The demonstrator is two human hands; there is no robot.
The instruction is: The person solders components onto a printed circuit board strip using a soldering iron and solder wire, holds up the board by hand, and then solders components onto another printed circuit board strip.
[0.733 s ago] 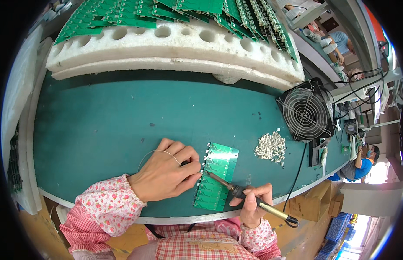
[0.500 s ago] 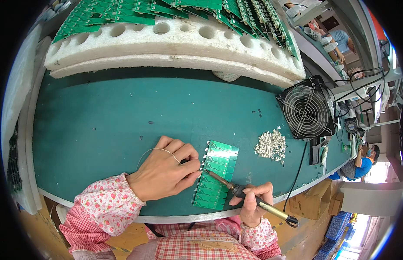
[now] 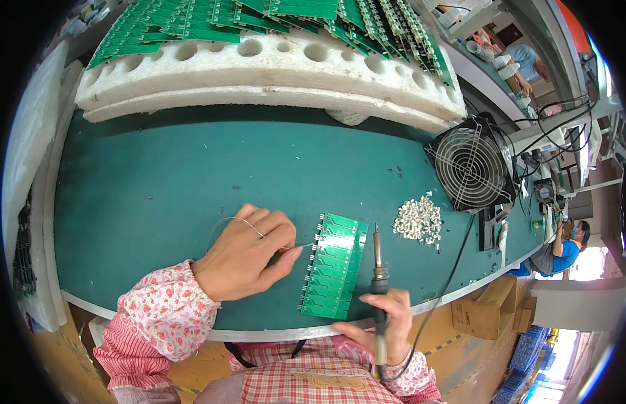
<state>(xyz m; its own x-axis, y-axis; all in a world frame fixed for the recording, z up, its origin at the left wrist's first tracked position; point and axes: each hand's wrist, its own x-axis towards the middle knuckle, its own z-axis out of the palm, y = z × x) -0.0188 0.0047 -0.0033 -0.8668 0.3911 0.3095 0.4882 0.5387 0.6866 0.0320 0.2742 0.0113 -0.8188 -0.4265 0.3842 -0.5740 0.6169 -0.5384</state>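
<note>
A green circuit board panel (image 3: 336, 266) lies on the bench, with small metal pins along its left edge. To its left, my left hand (image 3: 249, 259) is closed in a pinch on a thin solder wire (image 3: 233, 219), which loops over the back of the hand. The wire's end sticks out from the fingertips towards the pin edge. My right hand (image 3: 392, 316) grips a soldering iron (image 3: 378, 266) right of the panel. The iron's tip points away from me, apart from the board, between the panel and a heap of small white connectors (image 3: 418, 220).
A white foam block (image 3: 272, 81) loaded with green boards (image 3: 212, 20) spans the far side. A black fan with a wire guard (image 3: 471, 165) stands at the right. The iron's cable (image 3: 454, 269) crosses the bench. Another person (image 3: 562, 246) sits far right.
My right hand has swung the soldering iron away from the pin edge to the board's right, its tip now pointing away from me. My left hand has shifted slightly left with the solder wire.
</note>
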